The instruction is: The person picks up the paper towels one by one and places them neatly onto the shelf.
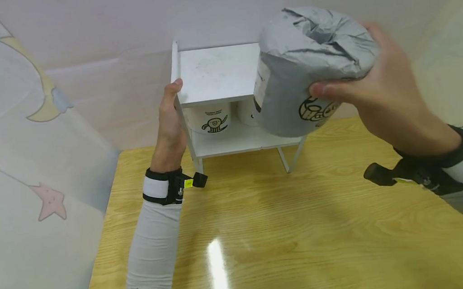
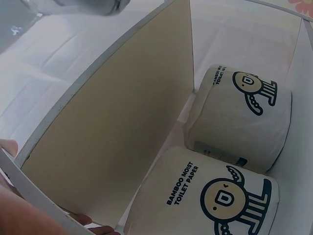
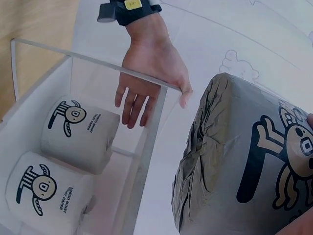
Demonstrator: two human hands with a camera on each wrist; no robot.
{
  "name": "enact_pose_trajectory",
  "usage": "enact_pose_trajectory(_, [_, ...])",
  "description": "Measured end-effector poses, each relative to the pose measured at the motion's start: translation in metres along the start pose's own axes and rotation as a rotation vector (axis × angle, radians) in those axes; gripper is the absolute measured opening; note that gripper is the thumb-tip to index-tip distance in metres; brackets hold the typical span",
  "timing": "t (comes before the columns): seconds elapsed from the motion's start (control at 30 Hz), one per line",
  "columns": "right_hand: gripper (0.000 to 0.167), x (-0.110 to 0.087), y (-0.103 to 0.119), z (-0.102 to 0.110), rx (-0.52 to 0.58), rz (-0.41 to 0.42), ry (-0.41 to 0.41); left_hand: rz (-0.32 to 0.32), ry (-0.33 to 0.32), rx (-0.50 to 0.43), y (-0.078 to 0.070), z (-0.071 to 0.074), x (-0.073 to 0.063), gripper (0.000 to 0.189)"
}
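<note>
In the head view my right hand (image 1: 394, 91) grips a toilet paper roll (image 1: 292, 90) in a crumpled silver-grey wrapper, holding it in the air over the right side of a small white shelf (image 1: 218, 75). Its thumb presses against the printed side. My left hand (image 1: 169, 126) holds the shelf by its left side, thumb at the upper edge. The right wrist view shows that hand's fingers (image 3: 132, 105) reaching beneath the top board. Two wrapped rolls stand on the lower board: a left one (image 1: 209, 120) and a right one (image 1: 246, 110), partly hidden by the held roll.
The shelf stands on thin white legs (image 1: 283, 159) at the back of a wood-grain table (image 1: 287, 231). Pale cloth with a moon (image 1: 43, 82) and a pink star (image 1: 51, 201) hangs at the left. More pale cloth is behind the shelf.
</note>
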State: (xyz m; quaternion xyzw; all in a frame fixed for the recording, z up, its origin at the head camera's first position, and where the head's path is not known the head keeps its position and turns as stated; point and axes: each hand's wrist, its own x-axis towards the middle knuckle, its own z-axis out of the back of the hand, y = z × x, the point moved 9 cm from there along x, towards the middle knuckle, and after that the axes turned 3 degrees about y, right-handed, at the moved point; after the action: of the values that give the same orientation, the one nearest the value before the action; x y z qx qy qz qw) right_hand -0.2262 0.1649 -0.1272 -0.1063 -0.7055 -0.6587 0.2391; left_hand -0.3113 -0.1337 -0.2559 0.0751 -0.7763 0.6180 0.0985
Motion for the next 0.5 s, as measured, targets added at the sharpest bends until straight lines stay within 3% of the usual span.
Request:
enact_pose_trajectory(0.3, [0.072, 0.035, -0.003, -0.014, -0.044, -0.028, -0.023, -0.017, 0.009, -0.022, 0.001, -0.001, 0.001, 0.075])
enact_pose_trajectory(0.5, [0.074, 0.053, -0.018, -0.022, -0.033, -0.082, -0.019, -0.021, 0.008, -0.029, 0.002, 0.001, 0.0, 0.07])
